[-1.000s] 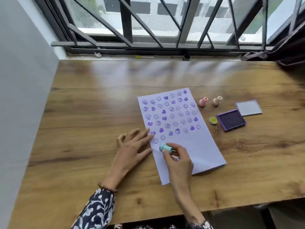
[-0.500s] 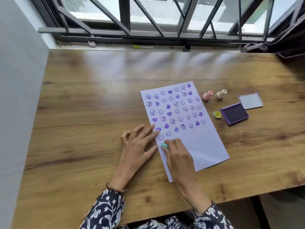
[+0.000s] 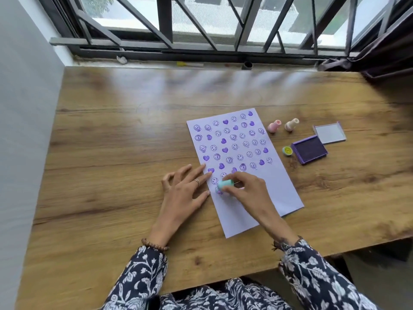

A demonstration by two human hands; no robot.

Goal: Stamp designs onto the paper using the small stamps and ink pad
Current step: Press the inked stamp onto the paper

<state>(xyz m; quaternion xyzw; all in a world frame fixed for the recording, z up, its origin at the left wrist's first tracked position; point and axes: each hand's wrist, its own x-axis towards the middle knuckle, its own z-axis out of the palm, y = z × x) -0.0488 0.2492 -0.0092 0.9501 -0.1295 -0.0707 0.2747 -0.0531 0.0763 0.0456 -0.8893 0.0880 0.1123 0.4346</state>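
Note:
A pale lilac paper (image 3: 279, 182) lies on the wooden table, its upper part covered with purple smiley and heart prints. My right hand (image 3: 248, 193) grips a small teal stamp (image 3: 225, 184), tilted on its side just above a fresh purple print near the paper's left edge. My left hand (image 3: 184, 193) rests flat with spread fingers, its fingertips on the paper's left edge. The open purple ink pad (image 3: 309, 149) sits to the right of the paper, with its lid (image 3: 329, 133) beside it.
A pink stamp (image 3: 274, 125) and a cream stamp (image 3: 291, 124) lie beyond the paper's right edge, and a yellow-topped stamp (image 3: 287, 151) stands next to the ink pad. A barred window runs along the table's far edge; a grey wall stands on the left.
My right hand pressed the teal stamp down on the paper, then lifted and tilted it, leaving a new print beneath. My left hand stayed on the paper's edge.

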